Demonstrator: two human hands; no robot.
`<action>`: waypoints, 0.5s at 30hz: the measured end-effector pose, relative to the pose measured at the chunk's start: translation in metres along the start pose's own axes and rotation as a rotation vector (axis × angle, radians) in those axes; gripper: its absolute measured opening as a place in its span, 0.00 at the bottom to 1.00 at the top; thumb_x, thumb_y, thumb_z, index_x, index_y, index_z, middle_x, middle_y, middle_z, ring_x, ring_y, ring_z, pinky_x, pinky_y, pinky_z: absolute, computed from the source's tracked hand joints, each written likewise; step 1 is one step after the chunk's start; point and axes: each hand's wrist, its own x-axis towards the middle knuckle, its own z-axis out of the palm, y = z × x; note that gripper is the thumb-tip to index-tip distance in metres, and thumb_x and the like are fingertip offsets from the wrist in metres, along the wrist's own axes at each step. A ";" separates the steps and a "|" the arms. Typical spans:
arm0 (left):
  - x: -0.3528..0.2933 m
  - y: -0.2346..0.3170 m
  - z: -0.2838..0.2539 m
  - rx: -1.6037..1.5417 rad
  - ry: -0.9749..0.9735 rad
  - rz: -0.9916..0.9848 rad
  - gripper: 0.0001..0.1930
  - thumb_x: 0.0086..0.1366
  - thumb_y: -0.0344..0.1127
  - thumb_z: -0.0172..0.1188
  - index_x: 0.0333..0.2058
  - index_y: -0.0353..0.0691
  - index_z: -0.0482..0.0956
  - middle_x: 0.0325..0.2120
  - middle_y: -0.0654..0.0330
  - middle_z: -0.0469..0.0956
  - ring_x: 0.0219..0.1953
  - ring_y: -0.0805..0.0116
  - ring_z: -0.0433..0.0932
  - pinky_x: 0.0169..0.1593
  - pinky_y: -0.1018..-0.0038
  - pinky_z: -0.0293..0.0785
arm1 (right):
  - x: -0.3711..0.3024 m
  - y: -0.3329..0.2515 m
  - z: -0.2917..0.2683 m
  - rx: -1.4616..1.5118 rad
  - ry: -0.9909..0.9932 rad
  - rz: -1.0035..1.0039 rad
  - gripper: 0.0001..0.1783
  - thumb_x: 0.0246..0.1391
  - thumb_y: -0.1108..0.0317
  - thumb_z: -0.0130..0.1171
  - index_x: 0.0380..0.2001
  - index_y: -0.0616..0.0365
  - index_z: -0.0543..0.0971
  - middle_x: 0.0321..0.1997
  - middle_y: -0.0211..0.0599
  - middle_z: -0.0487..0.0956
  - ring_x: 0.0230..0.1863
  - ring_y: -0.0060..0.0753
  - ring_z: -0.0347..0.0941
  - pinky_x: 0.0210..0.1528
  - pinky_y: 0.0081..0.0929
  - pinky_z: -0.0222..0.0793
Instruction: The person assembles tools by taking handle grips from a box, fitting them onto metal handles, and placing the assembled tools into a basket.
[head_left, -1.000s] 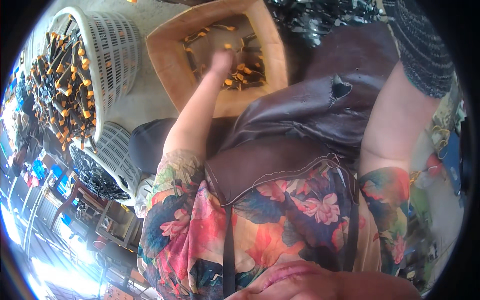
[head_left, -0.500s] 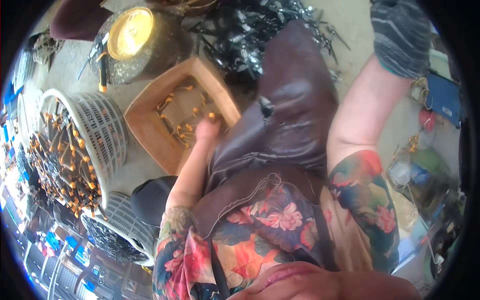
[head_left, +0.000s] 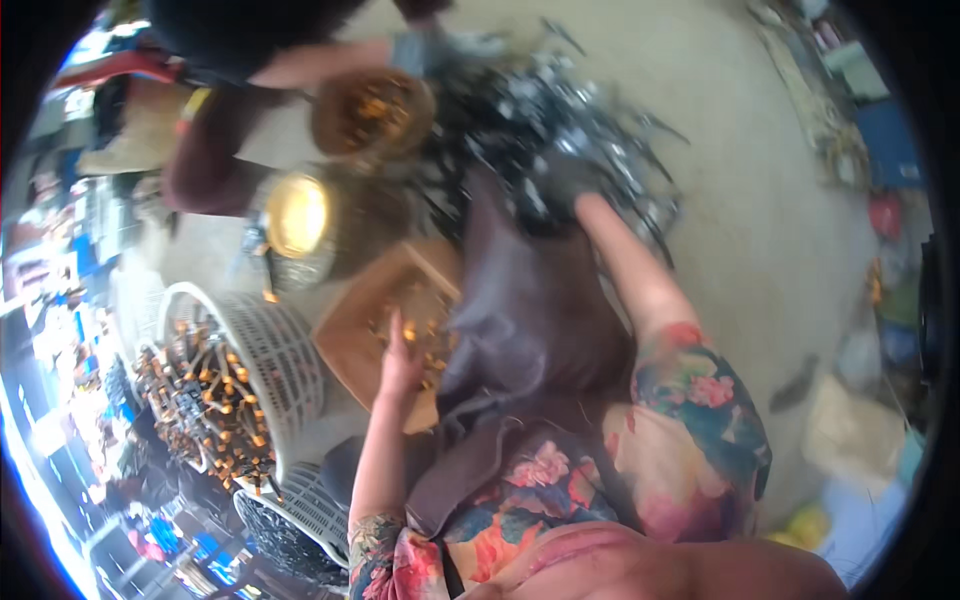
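Note:
My bare left hand (head_left: 401, 365) is over a tan box (head_left: 350, 335) holding several small orange-yellow pieces (head_left: 432, 352). One orange piece (head_left: 409, 330) shows at its fingertips, which look closed on it, though the picture is smeared. My right hand (head_left: 566, 182), in a dark grey glove, reaches into a heap of dark, shiny, slender metal parts (head_left: 520, 110) on the floor. Blur and the heap hide its fingers. A dark brown apron (head_left: 540, 310) covers my lap between the two hands.
A white basket (head_left: 290, 350) at left holds orange-tipped dark tools (head_left: 215, 400); below it stands another basket (head_left: 310, 500) of dark parts. A yellow-lit round container (head_left: 297, 215) and a brown bowl (head_left: 350, 140) stand beyond the box. Another person's gloved hand (head_left: 425, 52) reaches toward the heap.
My right hand has swung from the far upper right down into the heap of metal parts. My left hand stays over the box. The view has shifted, and another person's arm now shows.

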 end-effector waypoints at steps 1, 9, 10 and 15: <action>-0.001 0.005 -0.006 -0.084 -0.031 -0.118 0.45 0.55 0.25 0.59 0.66 0.44 0.40 0.54 0.43 0.67 0.56 0.54 0.69 0.54 0.66 0.69 | 0.007 -0.008 0.004 0.072 0.045 0.003 0.31 0.42 0.43 0.61 0.44 0.54 0.76 0.45 0.50 0.77 0.48 0.49 0.74 0.50 0.40 0.68; -0.022 0.086 -0.035 -0.706 -0.213 -0.107 0.11 0.63 0.34 0.58 0.41 0.37 0.71 0.35 0.59 0.78 0.37 0.70 0.78 0.43 0.73 0.74 | 0.037 0.062 0.052 0.115 0.108 0.271 0.33 0.51 0.47 0.53 0.56 0.55 0.67 0.55 0.53 0.71 0.54 0.53 0.69 0.56 0.40 0.64; -0.027 0.071 -0.052 -0.708 -0.139 -0.108 0.11 0.63 0.34 0.58 0.41 0.37 0.71 0.35 0.59 0.78 0.37 0.70 0.78 0.43 0.73 0.74 | 0.042 0.017 0.050 0.136 0.102 0.202 0.33 0.51 0.47 0.53 0.56 0.55 0.67 0.55 0.53 0.71 0.54 0.53 0.69 0.56 0.40 0.64; -0.041 0.024 -0.103 -1.003 0.022 -0.075 0.09 0.68 0.37 0.50 0.40 0.39 0.71 0.34 0.58 0.79 0.36 0.67 0.78 0.40 0.69 0.77 | -0.041 -0.076 -0.050 0.016 -0.099 0.151 0.32 0.56 0.46 0.48 0.58 0.54 0.66 0.57 0.51 0.70 0.51 0.51 0.71 0.51 0.39 0.68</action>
